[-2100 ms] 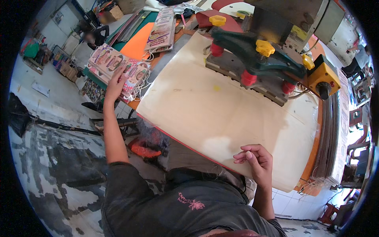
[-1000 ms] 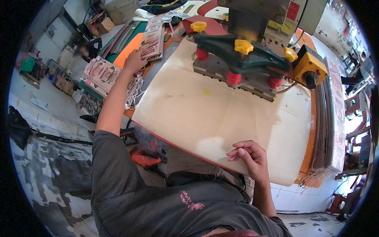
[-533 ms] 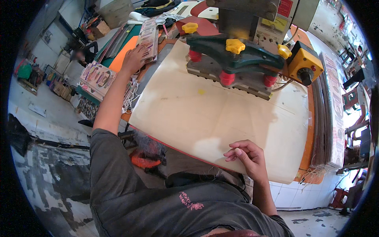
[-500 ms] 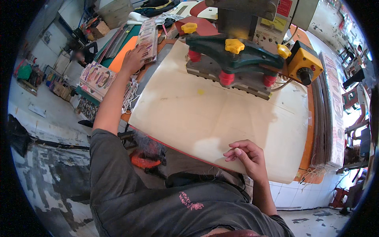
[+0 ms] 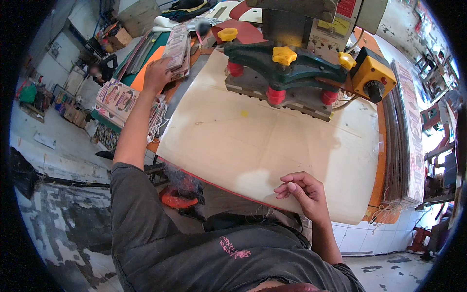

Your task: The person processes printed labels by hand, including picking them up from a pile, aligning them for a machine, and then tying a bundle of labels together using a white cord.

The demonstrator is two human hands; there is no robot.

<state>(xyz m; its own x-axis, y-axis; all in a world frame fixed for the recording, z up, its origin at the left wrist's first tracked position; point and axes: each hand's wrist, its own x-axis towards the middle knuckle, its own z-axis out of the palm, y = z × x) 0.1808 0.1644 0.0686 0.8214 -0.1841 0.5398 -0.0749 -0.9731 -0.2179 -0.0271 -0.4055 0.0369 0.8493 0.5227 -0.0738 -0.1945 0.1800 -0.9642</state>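
Note:
At the far left of the table, my left hand (image 5: 156, 75) is closed on the near end of a printed strip on top of a stack of printed strips (image 5: 176, 45). That end sits a little above the layers below, and my fingertips are partly hidden behind it. My right hand (image 5: 307, 193) hovers over the near edge of a large cream sheet (image 5: 219, 141), loosely curled, fingers apart and nothing visible in it. Beyond the sheet's middle stands a press with a dark green bracket (image 5: 311, 73), yellow knobs (image 5: 284, 56) and red spacers (image 5: 276, 95).
Left of my forearm lie another printed stack (image 5: 116, 100) and white cords (image 5: 156, 121). A yellow control box (image 5: 373, 80) juts from the press's right side. Tall stacked printed panels (image 5: 413, 141) line the right edge. A person (image 5: 101, 68) is in the left background.
My left hand has drawn slightly back and left at the stack's near end, and the top strip's end has come up from the layers below. My right hand is nearly still.

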